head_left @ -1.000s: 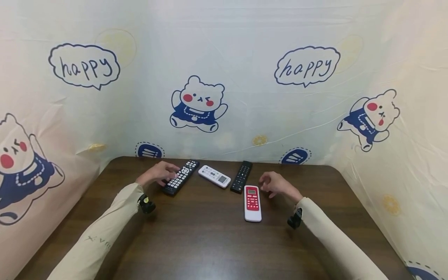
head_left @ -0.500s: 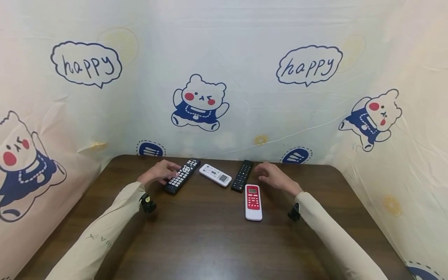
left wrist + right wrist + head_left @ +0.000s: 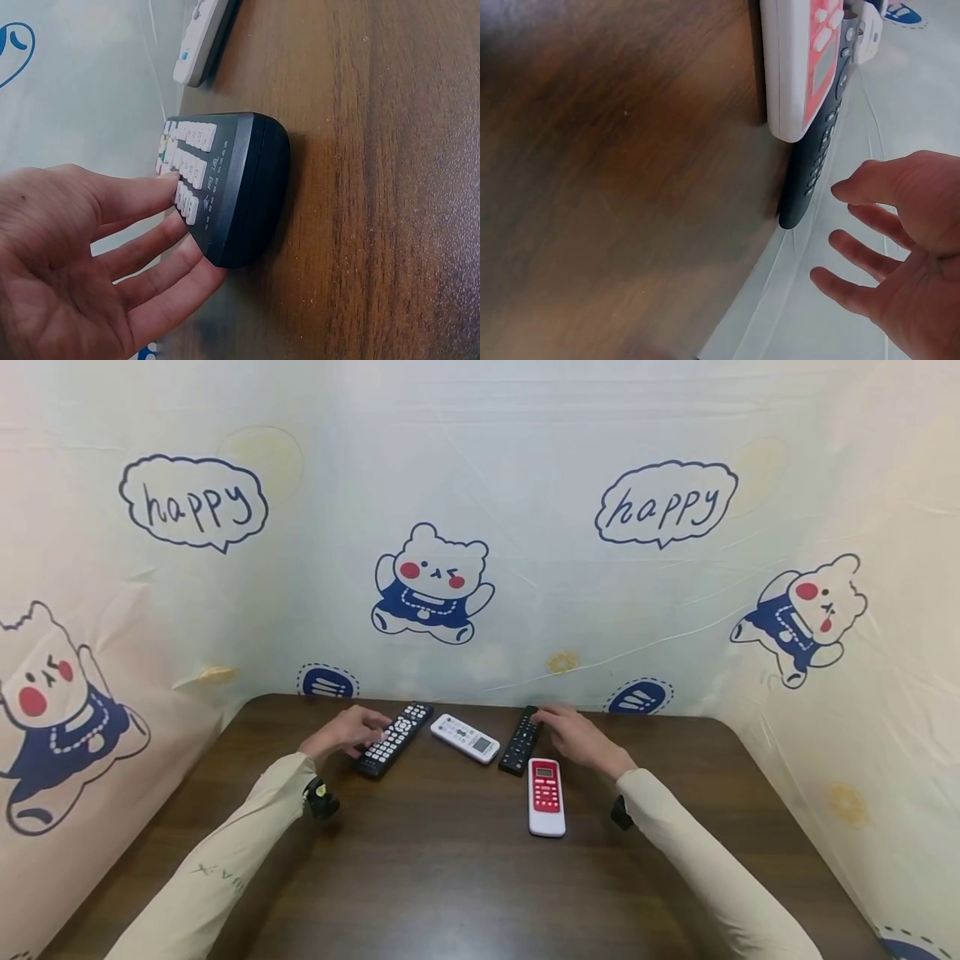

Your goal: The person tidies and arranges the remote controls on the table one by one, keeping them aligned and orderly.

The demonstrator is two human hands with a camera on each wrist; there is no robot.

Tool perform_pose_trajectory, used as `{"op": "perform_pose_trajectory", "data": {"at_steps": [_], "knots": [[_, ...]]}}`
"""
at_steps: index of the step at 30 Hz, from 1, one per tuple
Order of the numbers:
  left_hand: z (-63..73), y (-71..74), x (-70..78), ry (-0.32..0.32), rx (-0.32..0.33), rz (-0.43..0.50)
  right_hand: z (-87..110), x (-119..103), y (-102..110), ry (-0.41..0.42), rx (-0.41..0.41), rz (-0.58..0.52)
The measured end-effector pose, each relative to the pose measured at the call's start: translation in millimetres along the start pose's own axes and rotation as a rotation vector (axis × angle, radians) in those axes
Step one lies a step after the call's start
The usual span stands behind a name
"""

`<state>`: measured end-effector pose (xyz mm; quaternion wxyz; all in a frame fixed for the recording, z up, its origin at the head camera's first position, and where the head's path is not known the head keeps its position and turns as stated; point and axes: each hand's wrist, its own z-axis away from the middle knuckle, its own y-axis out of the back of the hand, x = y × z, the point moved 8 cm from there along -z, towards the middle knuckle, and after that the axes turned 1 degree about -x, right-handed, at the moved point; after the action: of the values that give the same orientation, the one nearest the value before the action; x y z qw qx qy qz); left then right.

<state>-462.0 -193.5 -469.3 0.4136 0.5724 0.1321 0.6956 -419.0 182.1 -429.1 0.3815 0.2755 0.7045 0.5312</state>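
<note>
My left hand (image 3: 347,732) holds a large black remote control (image 3: 395,743) with white buttons, which lies on the table. In the left wrist view the thumb rests on its button face (image 3: 193,165), with the other fingers along its side. My right hand (image 3: 583,740) is over the far end of a slim black remote control (image 3: 516,745). In the right wrist view its fingers (image 3: 851,289) are spread, and a gap shows between them and that remote (image 3: 806,169). A red-and-white remote control (image 3: 546,797) lies nearer, just below the slim one.
Between the two black remotes lies a white remote control (image 3: 465,738) with a small screen. The brown wooden table (image 3: 450,860) meets a pale curtain (image 3: 525,510) printed with bears, which also stands along both sides.
My right hand has moved left and away from me, from beside the red-and-white remote to the slim black remote's far end. The left hand stays at the large black remote.
</note>
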Motion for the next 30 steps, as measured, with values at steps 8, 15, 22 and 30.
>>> {"op": "perform_pose_trajectory", "data": {"at_steps": [8, 15, 22, 30], "knots": [[-3.5, -0.5, 0.3, -0.007, -0.005, -0.001, -6.5, -3.4, -3.4, 0.036, -0.009, 0.102], [-4.2, -1.1, -0.7, 0.001, -0.01, -0.005, -12.1, -6.3, -10.7, 0.037, -0.031, 0.129], [-2.5, -0.8, -8.4, 0.036, -0.009, -0.001, -18.7, -14.7, -21.1, 0.057, -0.057, 0.159], [-4.2, -0.7, -2.1, -0.001, -0.007, -0.015, -23.2, -16.8, -22.3, 0.063, -0.064, 0.212]]}}
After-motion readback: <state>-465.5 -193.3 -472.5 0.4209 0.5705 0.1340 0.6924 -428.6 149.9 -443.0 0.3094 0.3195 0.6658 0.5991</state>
